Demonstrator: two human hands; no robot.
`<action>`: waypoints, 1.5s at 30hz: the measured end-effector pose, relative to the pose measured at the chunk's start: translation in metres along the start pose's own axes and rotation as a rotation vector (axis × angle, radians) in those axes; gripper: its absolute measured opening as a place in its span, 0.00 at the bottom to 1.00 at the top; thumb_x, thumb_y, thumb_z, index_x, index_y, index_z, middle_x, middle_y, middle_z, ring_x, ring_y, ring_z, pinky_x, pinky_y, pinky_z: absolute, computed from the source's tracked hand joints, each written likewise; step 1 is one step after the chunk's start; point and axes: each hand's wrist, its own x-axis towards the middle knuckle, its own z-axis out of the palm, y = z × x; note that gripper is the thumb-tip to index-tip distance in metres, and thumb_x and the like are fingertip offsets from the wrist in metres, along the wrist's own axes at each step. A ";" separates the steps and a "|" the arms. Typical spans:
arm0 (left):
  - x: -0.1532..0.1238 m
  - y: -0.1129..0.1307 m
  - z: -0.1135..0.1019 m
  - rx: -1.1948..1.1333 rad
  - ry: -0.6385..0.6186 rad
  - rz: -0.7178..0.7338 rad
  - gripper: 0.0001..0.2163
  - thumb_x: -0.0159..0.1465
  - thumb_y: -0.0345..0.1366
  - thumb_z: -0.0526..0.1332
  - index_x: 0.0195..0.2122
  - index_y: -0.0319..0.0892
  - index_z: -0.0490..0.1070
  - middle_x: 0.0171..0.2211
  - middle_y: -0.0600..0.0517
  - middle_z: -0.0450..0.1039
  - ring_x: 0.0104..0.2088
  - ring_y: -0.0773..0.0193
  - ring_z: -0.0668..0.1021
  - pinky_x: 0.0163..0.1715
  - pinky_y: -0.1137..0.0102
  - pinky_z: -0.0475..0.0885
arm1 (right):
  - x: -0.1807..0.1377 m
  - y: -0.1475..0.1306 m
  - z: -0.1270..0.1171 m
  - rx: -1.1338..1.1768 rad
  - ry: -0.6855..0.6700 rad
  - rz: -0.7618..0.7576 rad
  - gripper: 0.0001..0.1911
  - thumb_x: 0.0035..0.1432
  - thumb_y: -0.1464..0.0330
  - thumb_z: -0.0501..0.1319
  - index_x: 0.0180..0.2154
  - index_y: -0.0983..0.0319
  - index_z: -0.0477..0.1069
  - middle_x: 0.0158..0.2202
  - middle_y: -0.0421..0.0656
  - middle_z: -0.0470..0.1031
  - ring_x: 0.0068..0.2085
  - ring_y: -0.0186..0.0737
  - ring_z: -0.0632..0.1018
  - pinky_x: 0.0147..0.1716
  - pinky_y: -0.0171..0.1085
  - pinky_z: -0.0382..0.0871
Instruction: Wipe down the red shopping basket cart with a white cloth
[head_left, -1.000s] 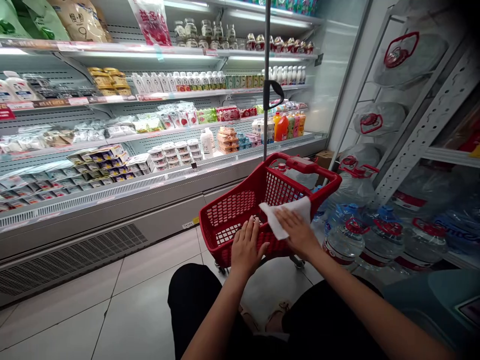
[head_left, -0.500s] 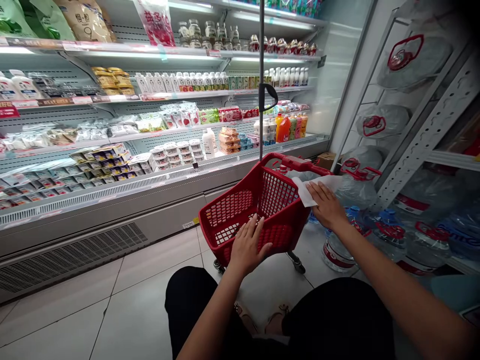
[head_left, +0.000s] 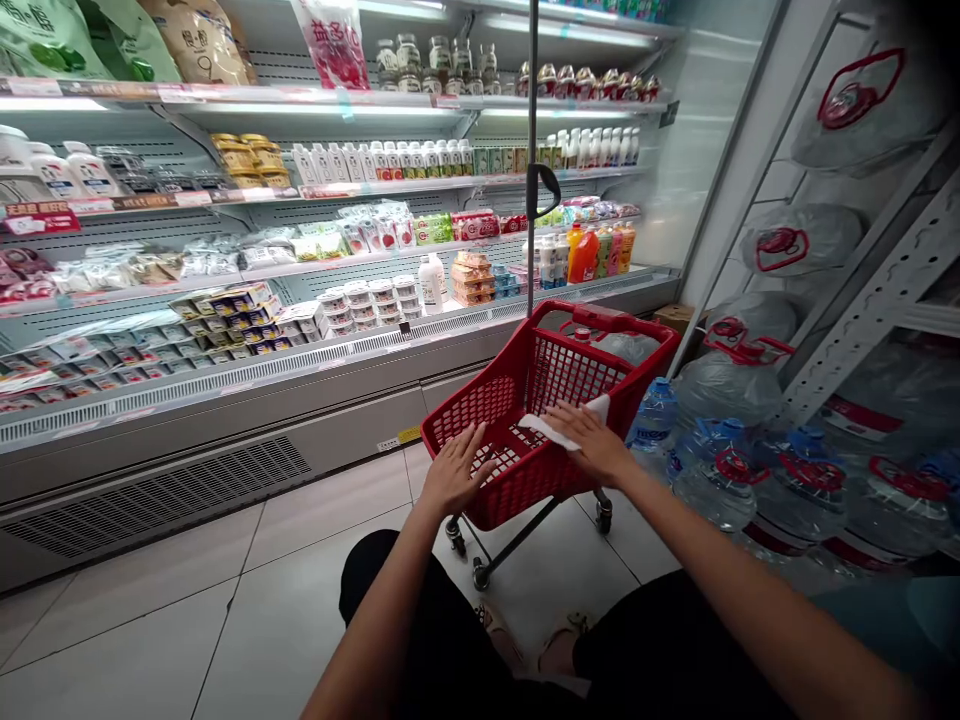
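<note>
A red plastic shopping cart (head_left: 536,483) with lattice walls stands on wheels in front of my knees. My right hand (head_left: 592,443) presses a white cloth (head_left: 546,432) over the cart's near side rim, fingers stretched out along it. Part of the cloth sticks out past the knuckles, and the thumb is hidden. My left hand (head_left: 452,478) is at the front near corner of the cart, palm down with fingers spread and nothing held. Its fingertips reach over the rim; whether they press on it I cannot tell.
A lit open fridge (head_left: 360,375) with stacked yogurt cups and bottles runs along the left and back. An upright pole with a black handle (head_left: 541,190) stands behind the cart. Large water bottles (head_left: 720,490) crowd the floor at right beside a white perforated rack post (head_left: 847,310).
My right hand has slid the cloth from the rim near the cart's handle down along the near side, toward my left hand. The left hand has shifted slightly left, still open.
</note>
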 end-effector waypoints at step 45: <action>0.018 0.099 0.056 0.122 0.170 0.014 0.42 0.70 0.43 0.59 0.77 0.42 0.33 0.72 0.40 0.59 0.71 0.51 0.63 0.71 0.52 0.56 | -0.057 -0.080 0.023 0.044 0.063 0.237 0.43 0.62 0.77 0.48 0.76 0.52 0.44 0.76 0.39 0.53 0.76 0.45 0.51 0.73 0.55 0.49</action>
